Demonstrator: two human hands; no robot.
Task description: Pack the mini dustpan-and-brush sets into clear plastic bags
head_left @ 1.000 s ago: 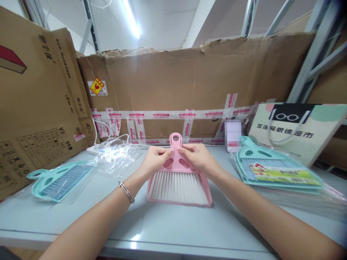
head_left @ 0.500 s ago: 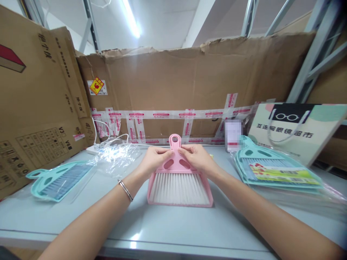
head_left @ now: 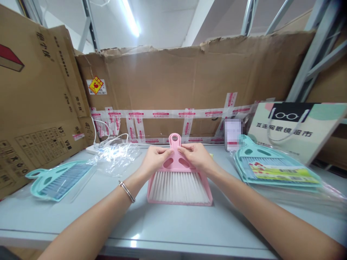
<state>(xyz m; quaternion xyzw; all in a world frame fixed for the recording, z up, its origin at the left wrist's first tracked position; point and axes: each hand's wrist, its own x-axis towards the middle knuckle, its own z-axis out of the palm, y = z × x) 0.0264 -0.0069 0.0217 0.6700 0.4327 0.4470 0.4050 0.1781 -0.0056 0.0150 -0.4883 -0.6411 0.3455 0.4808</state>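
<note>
A pink hand brush with white bristles (head_left: 177, 186) lies nested in a pink dustpan (head_left: 207, 200) at the middle of the grey table, handles pointing away from me. My left hand (head_left: 156, 159) pinches the left side of the handle, with its thumb on top. From the right, my right hand (head_left: 195, 157) grips the handle's other side, also thumb on top. Both thumbs lie close to each other below the handle's hanging loop. The fingers under the handle are partly hidden. A silver bangle (head_left: 127, 191) sits on my left wrist.
At left lies a teal brush-and-dustpan set (head_left: 61, 180); at right are stacked teal sets (head_left: 276, 166) in clear wrap. Crumpled plastic film (head_left: 116, 157) lies behind my left hand. A phone (head_left: 232, 133), a paper bag (head_left: 295, 126) and a large cardboard box (head_left: 168, 79) stand at the back.
Almost nothing differs. Both hands keep their hold on the handle, and the brush and dustpan stay in place; the view shifts very slightly.
</note>
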